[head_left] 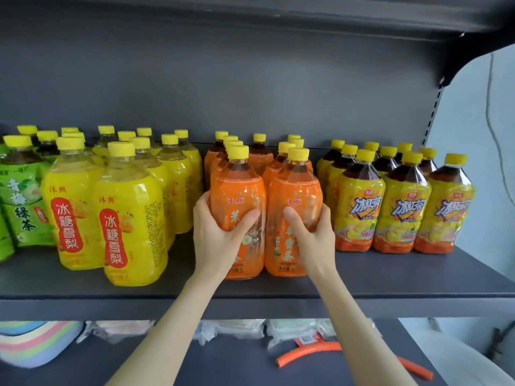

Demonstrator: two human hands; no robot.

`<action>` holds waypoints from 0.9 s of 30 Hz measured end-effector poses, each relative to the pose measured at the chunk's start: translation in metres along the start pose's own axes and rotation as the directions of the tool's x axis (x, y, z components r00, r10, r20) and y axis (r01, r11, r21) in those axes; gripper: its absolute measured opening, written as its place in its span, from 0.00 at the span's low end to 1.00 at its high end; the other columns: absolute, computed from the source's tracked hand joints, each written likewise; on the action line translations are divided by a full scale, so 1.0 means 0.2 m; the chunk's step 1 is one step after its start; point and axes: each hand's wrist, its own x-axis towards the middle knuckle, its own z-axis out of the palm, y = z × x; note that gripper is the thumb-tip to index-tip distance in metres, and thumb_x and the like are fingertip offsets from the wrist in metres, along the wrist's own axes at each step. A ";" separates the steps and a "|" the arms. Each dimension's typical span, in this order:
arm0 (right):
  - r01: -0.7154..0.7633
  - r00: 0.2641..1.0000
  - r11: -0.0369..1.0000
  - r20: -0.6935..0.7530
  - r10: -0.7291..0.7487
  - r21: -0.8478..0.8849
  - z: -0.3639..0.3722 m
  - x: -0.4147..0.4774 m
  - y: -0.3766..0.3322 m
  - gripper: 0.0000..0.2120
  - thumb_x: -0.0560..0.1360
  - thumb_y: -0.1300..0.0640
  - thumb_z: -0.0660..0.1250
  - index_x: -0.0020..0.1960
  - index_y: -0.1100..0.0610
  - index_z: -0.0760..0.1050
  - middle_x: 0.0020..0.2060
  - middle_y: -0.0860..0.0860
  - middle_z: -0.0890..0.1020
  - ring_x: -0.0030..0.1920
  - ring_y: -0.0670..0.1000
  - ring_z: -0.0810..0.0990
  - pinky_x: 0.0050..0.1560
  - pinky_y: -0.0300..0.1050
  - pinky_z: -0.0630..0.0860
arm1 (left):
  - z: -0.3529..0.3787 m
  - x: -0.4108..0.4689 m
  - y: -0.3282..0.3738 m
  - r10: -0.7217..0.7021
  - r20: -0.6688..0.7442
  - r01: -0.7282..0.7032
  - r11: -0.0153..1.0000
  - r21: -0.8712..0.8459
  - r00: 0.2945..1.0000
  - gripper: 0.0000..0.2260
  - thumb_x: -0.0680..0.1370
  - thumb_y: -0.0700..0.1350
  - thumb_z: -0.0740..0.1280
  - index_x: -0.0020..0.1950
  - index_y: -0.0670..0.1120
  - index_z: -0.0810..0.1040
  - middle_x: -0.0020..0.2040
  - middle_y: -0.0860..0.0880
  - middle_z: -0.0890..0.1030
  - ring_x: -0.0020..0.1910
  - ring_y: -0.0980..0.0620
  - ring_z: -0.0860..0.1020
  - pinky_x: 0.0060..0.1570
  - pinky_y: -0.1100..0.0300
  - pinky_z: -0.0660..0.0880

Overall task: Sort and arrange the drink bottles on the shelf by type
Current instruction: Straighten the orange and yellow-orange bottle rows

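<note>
Our left hand (pixel 217 235) wraps around the left orange bottle (pixel 237 190), thumb across the label and fingers curled behind it. Our right hand (pixel 315 235) grips the right orange bottle (pixel 295 190) the same way, thumb in front. Both bottles stand upright and touch each other at the front of the orange group, in the middle of the shelf (pixel 390 277). Their labels read 沐典 at the top. Our hands cover part of the larger characters below, but we can make out 茉 and 茶, so this is probably jasmine tea. 净含量 1L is printed at the foot of the right one.

Just to the left stand the yellow bottles (pixel 131 207), also marked 沐典, with 冰糖雪梨 on a red panel. Farther left, at the edge of view, the green bottles (pixel 19 201) read 青梅绿茶. To the right, a little apart, the iced tea bottles (pixel 359 207) hold dark liquid and carry 冰红茶 in slanted letters. Every cap we can see is yellow. On the level below lies an orange tube (pixel 309 351).
</note>
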 end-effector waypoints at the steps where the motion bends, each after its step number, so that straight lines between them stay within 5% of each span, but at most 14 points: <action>1: 0.022 0.999 1.000 -0.027 -0.022 0.001 0.01 0.00 0.02 0.38 0.62 0.31 0.71 0.66 0.46 0.67 0.55 0.41 0.80 0.52 0.40 0.81 0.47 0.36 0.80 | -0.01 0.00 -0.01 0.017 -0.011 -0.017 1.000 -0.002 1.000 0.39 0.64 0.65 0.72 0.68 0.49 0.64 0.63 0.49 0.72 0.59 0.55 0.73 0.51 0.68 0.70; 9: 0.117 0.985 0.993 -0.129 -0.115 0.009 0.06 -0.02 0.06 0.33 0.63 0.30 0.68 0.62 0.45 0.69 0.53 0.40 0.80 0.52 0.38 0.80 0.46 0.32 0.78 | -0.11 0.04 -0.09 0.074 -0.077 -0.072 0.997 0.022 0.994 0.39 0.66 0.64 0.71 0.70 0.46 0.63 0.64 0.49 0.71 0.61 0.55 0.70 0.53 0.73 0.67; 15: 0.132 0.986 0.991 -0.103 -0.128 0.026 0.07 -0.04 0.05 0.30 0.64 0.33 0.67 0.62 0.45 0.69 0.51 0.39 0.81 0.51 0.38 0.81 0.46 0.32 0.78 | -0.11 0.02 -0.05 0.109 -0.087 -0.098 0.988 0.123 0.990 0.41 0.71 0.60 0.67 0.75 0.42 0.55 0.71 0.41 0.65 0.69 0.48 0.65 0.64 0.55 0.67; 18: 0.128 0.990 0.991 -0.072 -0.125 0.035 0.06 -0.05 0.03 0.30 0.65 0.34 0.66 0.62 0.47 0.70 0.51 0.41 0.81 0.50 0.38 0.81 0.45 0.32 0.78 | -0.07 -0.07 0.00 0.333 -0.166 -0.284 0.922 0.262 0.928 0.33 0.77 0.56 0.65 0.74 0.39 0.58 0.70 0.37 0.64 0.69 0.43 0.63 0.67 0.51 0.63; 21: 0.118 0.993 0.991 -0.012 -0.118 0.054 0.04 -0.07 0.01 0.24 0.67 0.34 0.63 0.59 0.43 0.69 0.52 0.43 0.81 0.51 0.40 0.81 0.46 0.34 0.78 | 0.03 -0.18 0.05 0.509 -0.125 -0.488 0.857 0.165 0.851 0.21 0.80 0.51 0.60 0.68 0.41 0.65 0.66 0.42 0.67 0.66 0.46 0.67 0.68 0.58 0.64; 23: 0.112 0.993 0.992 0.029 -0.114 0.053 0.02 -0.08 0.01 0.24 0.71 0.35 0.59 0.62 0.45 0.68 0.54 0.43 0.80 0.52 0.41 0.81 0.50 0.38 0.79 | 0.10 -0.23 0.08 0.464 -0.063 -0.460 0.885 0.065 0.884 0.20 0.81 0.53 0.56 0.68 0.42 0.66 0.67 0.44 0.68 0.67 0.49 0.67 0.67 0.55 0.67; 27: 0.085 0.992 0.994 0.089 -0.091 0.071 -0.03 -0.08 0.02 0.29 0.75 0.34 0.52 0.67 0.50 0.68 0.57 0.43 0.79 0.57 0.40 0.79 0.59 0.41 0.77 | 0.20 -0.23 0.14 0.121 0.149 -0.099 0.984 -0.149 0.981 0.32 0.75 0.66 0.54 0.74 0.50 0.56 0.71 0.49 0.66 0.68 0.53 0.68 0.65 0.50 0.71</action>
